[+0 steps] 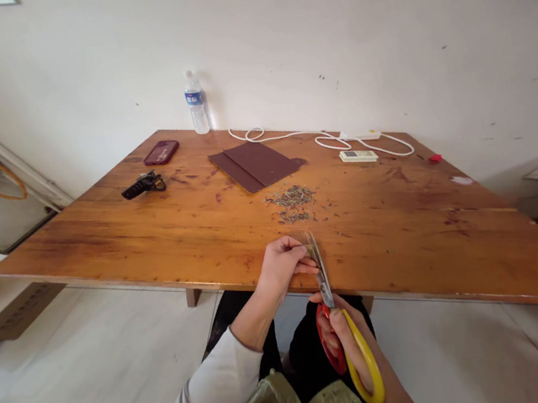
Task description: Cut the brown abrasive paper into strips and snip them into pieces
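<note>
My right hand [341,325] grips a pair of scissors [323,277] by its red and yellow handle loops. The slightly parted blades point away from me, over the near edge of the wooden table. Beside the blades, my left hand [285,263] is closed in a pinch. A small, thin greenish-brown bit shows between its fingertips and the blades, too small to name. Just beyond the scissor tips lies a loose heap of short, dry-looking brown and greenish cut bits [293,196], with a smaller patch on its near side.
Two overlapping dark red-brown sheets [253,165] lie behind the heap. Farther left are a black strapped object [142,184], a phone [161,152] and a water bottle [197,108]. A white cable [289,134] and a pale remote-like device [358,156] sit at the back right of the table [194,239].
</note>
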{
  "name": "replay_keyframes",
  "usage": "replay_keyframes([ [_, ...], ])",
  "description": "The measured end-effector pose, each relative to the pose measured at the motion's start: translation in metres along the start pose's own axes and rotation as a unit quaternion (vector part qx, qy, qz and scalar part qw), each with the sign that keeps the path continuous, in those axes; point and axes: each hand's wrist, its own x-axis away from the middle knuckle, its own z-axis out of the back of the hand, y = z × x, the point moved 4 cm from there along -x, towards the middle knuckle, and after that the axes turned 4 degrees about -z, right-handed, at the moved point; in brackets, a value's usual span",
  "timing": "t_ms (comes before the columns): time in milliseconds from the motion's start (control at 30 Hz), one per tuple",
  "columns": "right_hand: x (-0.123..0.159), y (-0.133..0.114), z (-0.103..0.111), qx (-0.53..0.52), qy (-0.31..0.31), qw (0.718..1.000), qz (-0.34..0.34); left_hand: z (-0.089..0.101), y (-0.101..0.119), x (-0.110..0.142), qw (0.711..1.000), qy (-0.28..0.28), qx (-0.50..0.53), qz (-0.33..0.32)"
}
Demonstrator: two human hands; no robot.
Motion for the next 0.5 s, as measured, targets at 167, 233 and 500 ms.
replay_keyframes([
  [167, 0.0024, -0.0088, -0.0039, 0.008, -0.011, 1.0, -0.004, -0.0001, -0.0001, -0.0005, 1.0, 0.002, -0.001, 0.001],
  [233, 0.0025, -0.0108, -0.0049, 0.007, 0.0, 1.0, -0.012, -0.001, 0.0011, 0.0004, 1.0, 0.004, -0.006, 0.005],
  [500, -0.0009, -0.0054, -0.0091, -0.032, 0.056, 0.996, -0.066, -0.0054, 0.0074, 0.0049, 1.0, 0.019, -0.015, 0.013],
])
